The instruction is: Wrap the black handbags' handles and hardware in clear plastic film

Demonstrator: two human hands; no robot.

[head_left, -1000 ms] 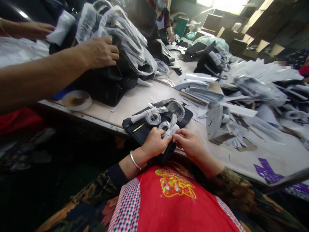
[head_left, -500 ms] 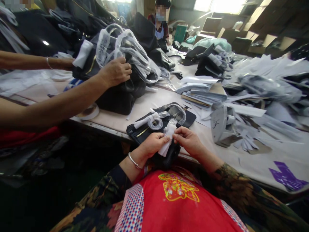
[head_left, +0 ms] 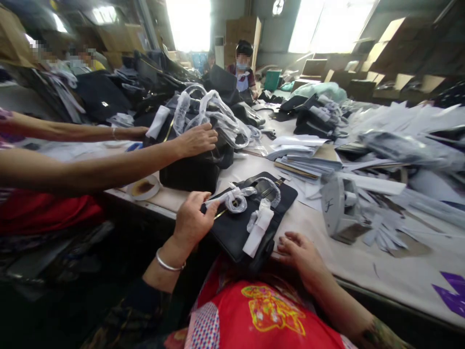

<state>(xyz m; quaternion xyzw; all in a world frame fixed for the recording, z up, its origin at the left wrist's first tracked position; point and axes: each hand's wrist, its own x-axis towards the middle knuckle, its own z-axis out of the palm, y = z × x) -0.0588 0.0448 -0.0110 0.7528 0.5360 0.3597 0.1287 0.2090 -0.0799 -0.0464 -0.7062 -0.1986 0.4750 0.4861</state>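
Observation:
A black bag (head_left: 232, 235) lies on the table's front edge, its handle (head_left: 271, 186) wrapped in clear plastic. Two white-wrapped pieces rest on it: a coiled strap (head_left: 236, 199) and a white paper-wrapped bundle (head_left: 258, 232). My left hand (head_left: 194, 218) is closed on the bag's left corner, thumb by the end of the white wrapping. At the bag's right side, my right hand (head_left: 300, 252) is open with bent fingers, holding nothing, near the table edge.
At the left, a co-worker's hands (head_left: 198, 139) are on another black bag (head_left: 191, 172). A tape roll (head_left: 143, 187) lies by the edge. Right are a metal tape dispenser (head_left: 339, 206), paper stacks (head_left: 308, 157) and purple pieces (head_left: 452, 291). Another person (head_left: 242, 77) is behind.
My left hand has moved left from the white bundle to the bag's corner. My right hand has let go of the bundle and moved right. The view has tilted up.

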